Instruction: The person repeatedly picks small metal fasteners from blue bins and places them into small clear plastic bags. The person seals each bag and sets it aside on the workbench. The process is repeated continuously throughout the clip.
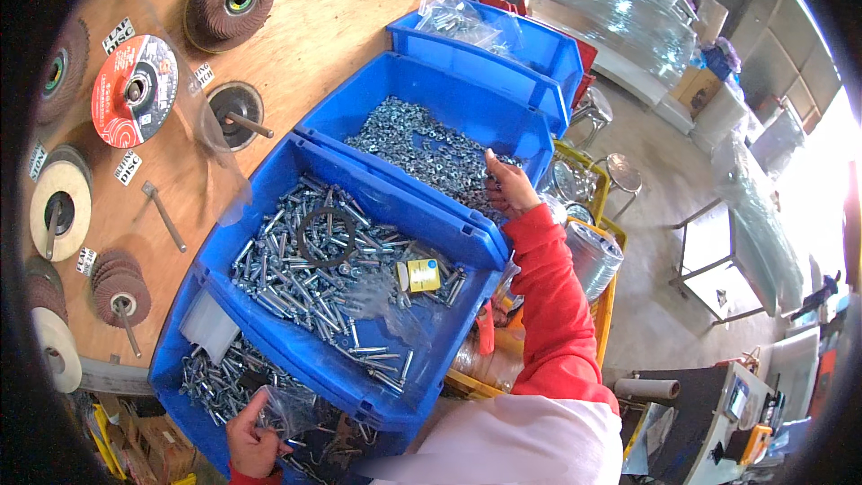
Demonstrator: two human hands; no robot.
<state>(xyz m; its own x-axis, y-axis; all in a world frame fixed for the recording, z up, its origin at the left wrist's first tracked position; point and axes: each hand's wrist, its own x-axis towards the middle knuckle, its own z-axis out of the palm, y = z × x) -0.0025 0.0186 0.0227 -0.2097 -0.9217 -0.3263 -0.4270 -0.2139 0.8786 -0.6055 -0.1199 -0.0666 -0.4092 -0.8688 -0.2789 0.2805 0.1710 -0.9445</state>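
Nearest the lens, the left hand (252, 443) pinches a small clear plastic bag (289, 410) over the lowest blue bin (193, 413) of bolts. Farther up, the right hand (509, 186), red-sleeved, closes its fingers on small silvery nuts (422, 151) in the third blue bin (467, 94). Between them lies a bolt-filled bin (269, 181) holding a black ring (326, 235).

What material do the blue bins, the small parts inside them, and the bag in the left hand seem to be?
Blue bins: moulded plastic, glossy, uniform colour. Small parts: probably zinc-plated steel, bright silvery glint. Bag held by the left hand: thin clear plastic film, wrinkled and see-through.
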